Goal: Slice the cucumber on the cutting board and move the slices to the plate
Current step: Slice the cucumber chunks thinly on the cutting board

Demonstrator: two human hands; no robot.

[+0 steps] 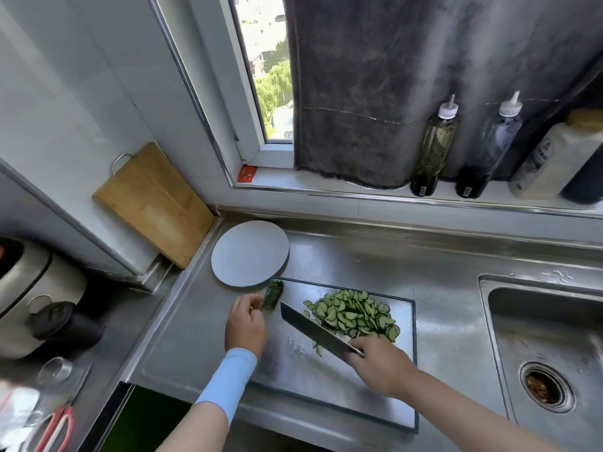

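Cucumber stub (274, 294) sits at the cutting board's (401, 386) far-left corner, pinched by the left hand (245, 324). Right hand (380, 367) grips the knife (313, 331), blade between stub and heaped slices (354, 313); plate (249, 252) just beyond the board

Single head-worn wide-angle view, facing forward and down
The camera looks steeply from close above onto the steel desk (375, 265), with the cutting board (326, 396) below frame centre, the sink (538, 321) at right and the window (270, 76) bending across the top
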